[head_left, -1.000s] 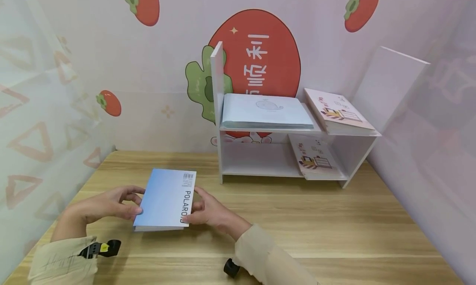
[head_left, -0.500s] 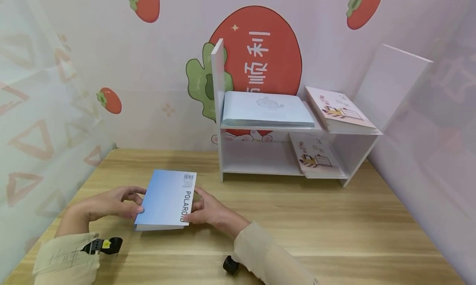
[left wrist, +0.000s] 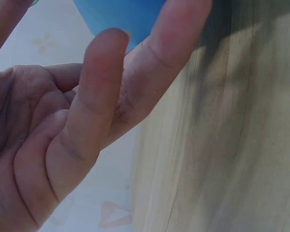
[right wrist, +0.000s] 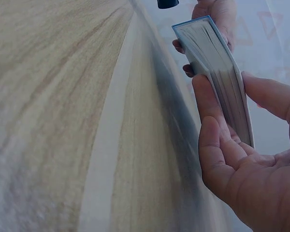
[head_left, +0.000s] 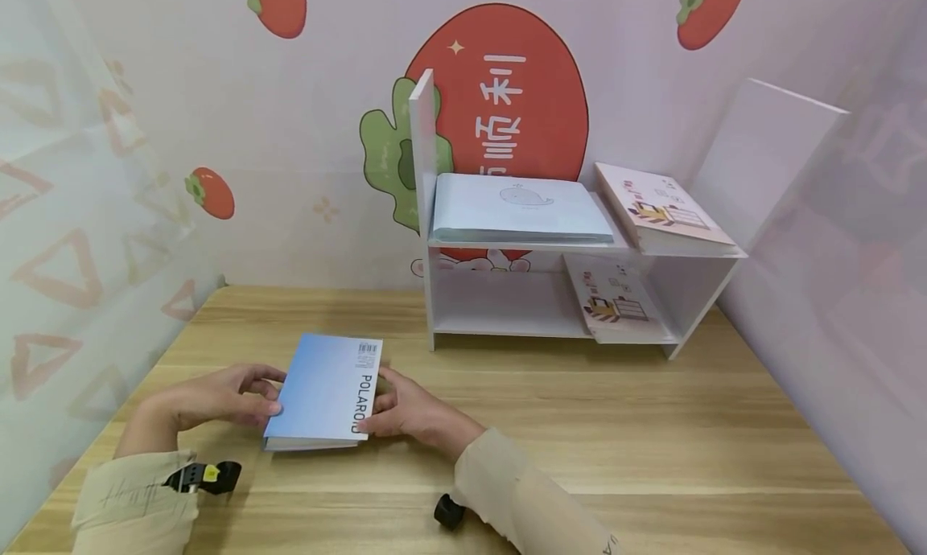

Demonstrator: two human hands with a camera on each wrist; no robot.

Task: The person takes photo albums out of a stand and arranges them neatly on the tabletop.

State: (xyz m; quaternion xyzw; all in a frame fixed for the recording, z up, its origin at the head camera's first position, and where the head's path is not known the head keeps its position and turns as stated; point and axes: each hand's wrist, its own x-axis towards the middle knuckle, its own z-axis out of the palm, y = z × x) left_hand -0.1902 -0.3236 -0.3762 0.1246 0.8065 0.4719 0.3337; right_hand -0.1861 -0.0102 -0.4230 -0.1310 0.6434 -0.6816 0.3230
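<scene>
I noted wood-grain table (head_left: 615, 458) under the grip, printed wall (head_left: 297, 129) beyond, white shelf (head_left: 492, 302) farther right with books (head_left: 521, 209) on both levels, blue book (head_left: 322, 390) held between left hand (head_left: 228, 398) and right hand (head_left: 413, 410), both pinching its sides.

3 books (head_left: 525, 205) on a white shelf (head_left: 507, 306)

The person's sleeved left forearm (head_left: 138, 503) rises from the lower left, and the left wrist (head_left: 161, 417) bends so that the left hand (head_left: 228, 398) points rightward, fingers curved and gripping. The sleeved right forearm (head_left: 532, 503) slants in from the lower right. The right hand (head_left: 414, 412) pinches, its thumb (right wrist: 273, 94) opposite its bent fingers (right wrist: 208, 96). Both hands face each other, apart.
</scene>
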